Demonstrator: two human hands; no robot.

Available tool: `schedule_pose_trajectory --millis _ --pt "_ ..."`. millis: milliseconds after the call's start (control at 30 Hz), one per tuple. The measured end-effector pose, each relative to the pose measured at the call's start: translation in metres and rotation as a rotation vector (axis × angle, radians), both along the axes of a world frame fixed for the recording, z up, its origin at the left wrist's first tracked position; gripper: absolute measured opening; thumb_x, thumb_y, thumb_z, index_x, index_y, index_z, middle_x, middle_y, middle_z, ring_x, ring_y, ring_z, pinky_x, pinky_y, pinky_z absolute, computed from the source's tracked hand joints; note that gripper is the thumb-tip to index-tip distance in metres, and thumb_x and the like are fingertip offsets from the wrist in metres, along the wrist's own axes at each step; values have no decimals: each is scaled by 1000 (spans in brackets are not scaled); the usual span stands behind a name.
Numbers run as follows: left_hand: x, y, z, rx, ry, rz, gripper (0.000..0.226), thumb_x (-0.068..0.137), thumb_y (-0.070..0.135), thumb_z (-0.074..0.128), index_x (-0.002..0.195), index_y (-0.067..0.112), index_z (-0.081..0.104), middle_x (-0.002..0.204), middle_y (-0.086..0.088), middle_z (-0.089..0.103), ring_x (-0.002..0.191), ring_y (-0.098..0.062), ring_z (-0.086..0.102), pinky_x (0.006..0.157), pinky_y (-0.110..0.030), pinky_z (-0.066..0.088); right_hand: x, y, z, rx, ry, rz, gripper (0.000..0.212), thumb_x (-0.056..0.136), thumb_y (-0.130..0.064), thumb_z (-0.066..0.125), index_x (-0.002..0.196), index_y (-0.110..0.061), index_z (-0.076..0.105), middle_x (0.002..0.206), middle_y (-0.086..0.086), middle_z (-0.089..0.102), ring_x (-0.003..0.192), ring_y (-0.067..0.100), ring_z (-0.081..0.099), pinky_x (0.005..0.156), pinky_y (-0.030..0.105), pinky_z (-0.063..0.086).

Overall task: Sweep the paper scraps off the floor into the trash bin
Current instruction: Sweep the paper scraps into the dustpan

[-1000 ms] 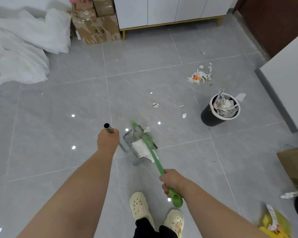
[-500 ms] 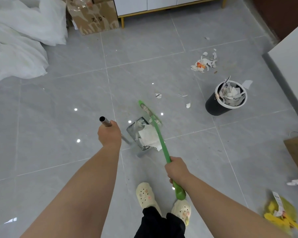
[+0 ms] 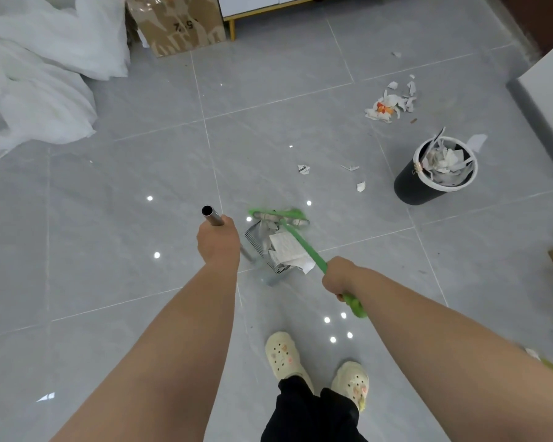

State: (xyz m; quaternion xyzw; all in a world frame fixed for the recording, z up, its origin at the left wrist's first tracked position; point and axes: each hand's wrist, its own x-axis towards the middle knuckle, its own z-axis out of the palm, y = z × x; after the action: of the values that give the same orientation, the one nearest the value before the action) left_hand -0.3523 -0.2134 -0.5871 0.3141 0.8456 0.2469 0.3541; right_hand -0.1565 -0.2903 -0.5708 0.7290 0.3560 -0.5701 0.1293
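Observation:
My left hand (image 3: 218,240) grips the metal handle (image 3: 212,215) of a grey dustpan (image 3: 262,250) resting on the floor in front of me. White paper scraps (image 3: 288,248) lie in the pan. My right hand (image 3: 340,277) holds a green broom (image 3: 304,247) whose head (image 3: 280,215) sits blurred at the pan's mouth. A black trash bin (image 3: 428,183) with a white rim stands to the right, full of paper. Three small scraps (image 3: 304,169) lie on the floor between pan and bin. A larger pile of scraps (image 3: 390,105) lies beyond the bin.
White sheeting (image 3: 42,74) is heaped at the upper left beside a cardboard box (image 3: 179,23). A white cabinet on gold legs (image 3: 232,27) runs along the far wall. A white furniture edge (image 3: 546,87) stands right of the bin. My feet in cream clogs (image 3: 284,357) are below.
The broom head has swung round to lie crosswise at the pan's mouth. My right hand has moved up and right. The view has shifted closer to the floor.

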Motion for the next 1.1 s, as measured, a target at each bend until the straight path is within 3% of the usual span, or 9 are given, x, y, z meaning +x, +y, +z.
schedule_pose_trajectory --millis 67,200,300,433,633,800,900,1000,1100 --pt "0 0 1 -7 10 -17 34 93 27 45 62 15 41 60 0 44 66 -26 49 64 -30 39 -2 -10 -4 -36 48 -29 15 90 -2 32 78 -6 39 67 11 43 47 19 41 37 15 34" --pt "2 1 3 -23 35 -46 34 93 23 44 61 14 39 59 -1 42 66 -26 48 64 -31 39 7 -21 -1 -92 129 -173 23 88 -4 34 106 0 47 61 12 48 46 19 42 51 25 38" --pt "3 2 4 -38 22 -47 32 91 21 44 61 14 38 59 -1 40 62 -25 45 64 -31 37 17 -20 12 -130 202 -294 33 93 -8 38 124 -2 46 59 8 47 38 14 41 45 20 38" --pt "-4 -1 4 -65 -14 -52 26 88 19 45 63 13 40 60 -1 40 56 -22 40 60 -30 35 18 -22 22 -164 239 -394 32 96 -10 41 128 -6 45 61 6 43 27 9 36 38 11 35" --pt "-9 -9 14 -82 -154 104 18 88 23 48 90 10 60 71 0 52 72 -24 54 68 -30 42 7 -33 24 -97 220 -365 31 94 -8 38 123 -4 46 60 7 45 41 13 37 44 17 33" --pt "-7 -15 28 -27 -212 199 20 91 24 46 87 9 58 68 2 50 59 -17 50 59 -27 41 23 -33 47 -68 220 -407 21 94 -9 43 115 -6 48 61 8 44 33 12 39 41 14 34" --pt "-1 -15 47 5 -234 218 24 92 24 46 71 12 52 67 3 49 57 -13 47 66 -29 41 34 -30 67 -44 204 -453 14 95 -11 44 109 -7 47 62 7 44 25 10 37 37 10 34" --pt "2 -12 69 33 -223 204 30 93 25 47 64 16 43 65 1 48 64 -20 51 69 -30 41 44 -27 84 -14 195 -492 8 96 -12 45 102 -8 46 63 7 44 23 9 36 36 10 34" --pt "3 -8 91 54 -218 193 28 92 27 46 68 12 47 67 0 49 76 -26 54 76 -33 48 55 -27 104 16 193 -532 7 97 -13 44 91 -9 45 63 6 43 23 9 36 35 10 33"
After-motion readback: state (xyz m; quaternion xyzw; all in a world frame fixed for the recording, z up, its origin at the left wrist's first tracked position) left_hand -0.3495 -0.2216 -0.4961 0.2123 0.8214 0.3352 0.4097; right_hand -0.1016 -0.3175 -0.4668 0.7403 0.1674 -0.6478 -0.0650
